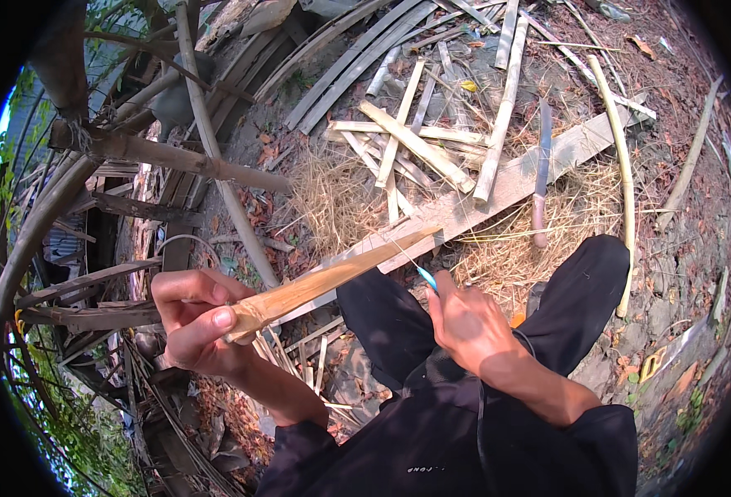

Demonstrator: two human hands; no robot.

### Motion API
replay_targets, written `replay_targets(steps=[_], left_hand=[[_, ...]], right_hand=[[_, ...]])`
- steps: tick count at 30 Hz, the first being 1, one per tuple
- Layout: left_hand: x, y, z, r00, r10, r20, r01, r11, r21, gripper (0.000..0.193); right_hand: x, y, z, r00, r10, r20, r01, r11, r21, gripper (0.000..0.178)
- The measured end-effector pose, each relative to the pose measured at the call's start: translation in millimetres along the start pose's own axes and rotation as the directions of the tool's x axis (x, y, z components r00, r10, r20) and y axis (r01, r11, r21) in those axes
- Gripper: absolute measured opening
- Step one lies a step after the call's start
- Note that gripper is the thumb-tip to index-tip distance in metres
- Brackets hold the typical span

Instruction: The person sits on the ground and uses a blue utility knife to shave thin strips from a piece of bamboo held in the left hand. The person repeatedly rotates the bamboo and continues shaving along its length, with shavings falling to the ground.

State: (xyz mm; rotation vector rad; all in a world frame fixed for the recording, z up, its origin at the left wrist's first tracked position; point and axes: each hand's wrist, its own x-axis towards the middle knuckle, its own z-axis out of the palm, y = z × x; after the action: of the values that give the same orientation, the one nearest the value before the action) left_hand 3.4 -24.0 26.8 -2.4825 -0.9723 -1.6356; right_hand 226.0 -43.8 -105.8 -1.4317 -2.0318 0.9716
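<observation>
My left hand [204, 319] is closed round the thick near end of a split bamboo piece [340, 277], thumb on top. The piece tapers to a thin far tip and is raised above the ground, pointing right. My right hand [475, 327] is closed on a slim knife [425, 276] with a light-blue handle, mostly hidden in the fingers. Its thin blade shows nearly edge-on beside the bamboo's tip; I cannot tell whether they touch. Beneath them a long wooden plank [498, 195] slants away to the far right. A machete [541, 178] with a brown handle lies across it.
Cut bamboo pieces [419, 145] lie heaped beyond the plank, among dry shavings [328, 195]. To the right lies a long bamboo pole [618, 166]. A saw with a yellow handle [653, 363] rests at lower right. A wooden pole frame [175, 157] stands at left.
</observation>
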Motion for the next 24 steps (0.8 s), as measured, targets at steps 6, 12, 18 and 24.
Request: replay_targets(steps=[6,12,18,24], left_hand=[[8.6,-4.4,4.8,0.997,0.048,0.053,-0.052,0.996,0.075,0.026],[6.3,-3.5,0.6,0.998,0.054,0.017,-0.055,0.996,0.072,0.013],[2.4,-2.3,6.3,0.997,0.057,0.049,-0.061,0.994,0.089,0.025],[0.6,9.7,16.5,0.968,-0.148,-0.202,0.196,0.95,0.243,0.03]], right_hand=[[-10.6,-74.2,-60.0,0.965,-0.253,-0.075,0.263,0.89,0.373,0.018],[0.5,-34.0,-14.3,0.996,-0.089,0.006,0.087,0.987,0.134,0.018],[7.0,64.4,40.5,0.985,0.153,-0.082,-0.146,0.985,0.091,0.016],[12.5,-6.5,0.5,0.976,-0.019,-0.218,0.12,0.881,0.458,0.02]])
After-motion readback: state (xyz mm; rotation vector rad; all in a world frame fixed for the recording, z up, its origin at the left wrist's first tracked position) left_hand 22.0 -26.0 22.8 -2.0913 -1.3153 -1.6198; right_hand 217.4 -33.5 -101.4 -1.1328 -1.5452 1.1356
